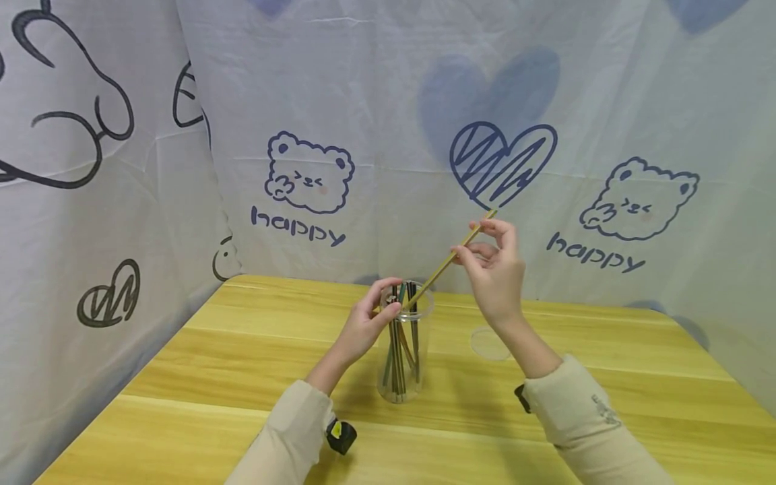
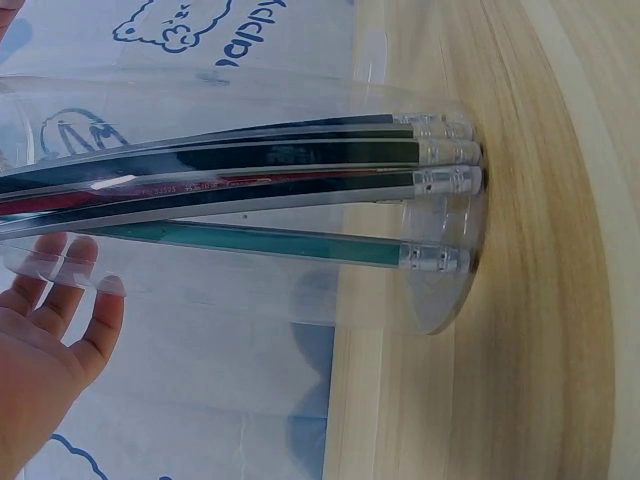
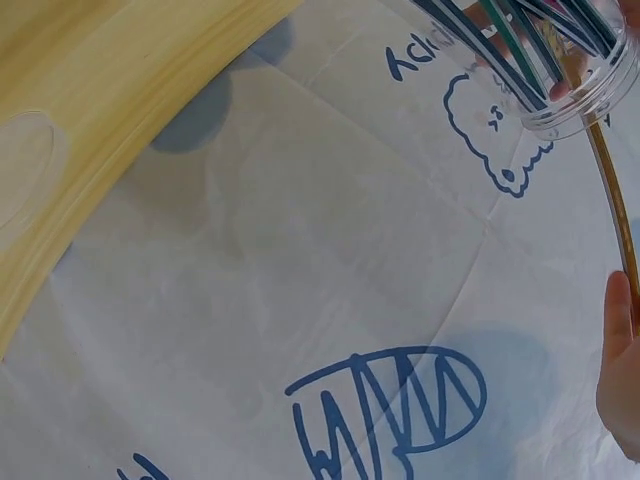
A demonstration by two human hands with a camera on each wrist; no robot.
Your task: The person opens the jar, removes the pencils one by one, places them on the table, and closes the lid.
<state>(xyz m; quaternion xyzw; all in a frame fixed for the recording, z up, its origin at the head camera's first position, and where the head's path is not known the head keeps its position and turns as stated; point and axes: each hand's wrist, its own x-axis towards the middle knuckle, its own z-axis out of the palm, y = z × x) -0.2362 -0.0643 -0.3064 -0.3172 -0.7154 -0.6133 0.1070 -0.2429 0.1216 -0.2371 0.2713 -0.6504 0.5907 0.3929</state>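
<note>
Toward the far edge of the wooden table stands a tall transparent jar; inside lean dark, green and red pencils, silvery ends downward. The left hand grasps its top. The right hand pinches a slanting golden pencil, its lower end inside the mouth. Behind hangs printed cloth.

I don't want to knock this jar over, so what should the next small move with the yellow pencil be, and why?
Probably tip the yellow pencil more upright: the right hand pinches its upper part, and it slants into the clear jar among other pencils. The left hand holds the jar near its top, which should help against tipping.
</note>
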